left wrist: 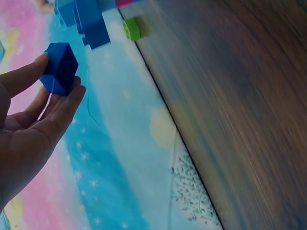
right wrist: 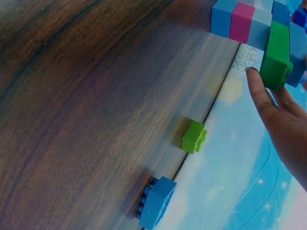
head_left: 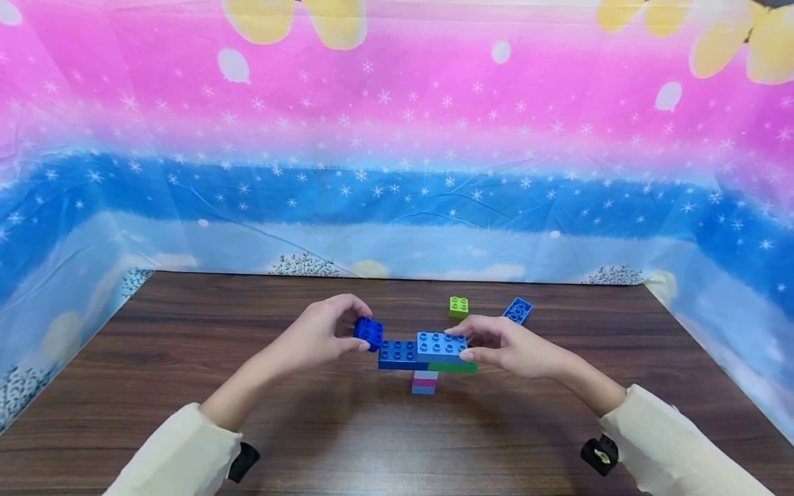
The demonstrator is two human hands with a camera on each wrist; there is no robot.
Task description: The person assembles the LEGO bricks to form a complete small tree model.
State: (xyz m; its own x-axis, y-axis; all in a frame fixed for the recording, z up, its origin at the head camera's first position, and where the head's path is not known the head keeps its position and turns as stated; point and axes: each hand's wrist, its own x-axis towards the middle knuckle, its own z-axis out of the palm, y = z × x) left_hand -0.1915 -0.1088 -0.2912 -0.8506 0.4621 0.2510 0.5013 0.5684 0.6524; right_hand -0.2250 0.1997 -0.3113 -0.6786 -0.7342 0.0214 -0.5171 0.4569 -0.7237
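My left hand (head_left: 319,332) pinches a small dark blue brick (head_left: 369,333) between thumb and fingers; the left wrist view shows this brick (left wrist: 60,68) tilted, away from the built piece. Close to its right is the left end of a longer blue brick (head_left: 397,355). This brick and a green brick (head_left: 453,368) lie across a column (head_left: 424,383) of pale, pink and blue bricks. On top sits a light blue brick (head_left: 437,346), its right end held by my right hand (head_left: 509,348). In the right wrist view, fingertips reach beside the green brick (right wrist: 276,55).
Behind the built piece, a lime green brick (head_left: 458,307) stands on the brown wooden table (head_left: 279,441). To its right a loose blue brick (head_left: 517,310) lies tipped on its side. A pink and blue snowflake cloth (head_left: 397,138) hangs along the table's far edge.
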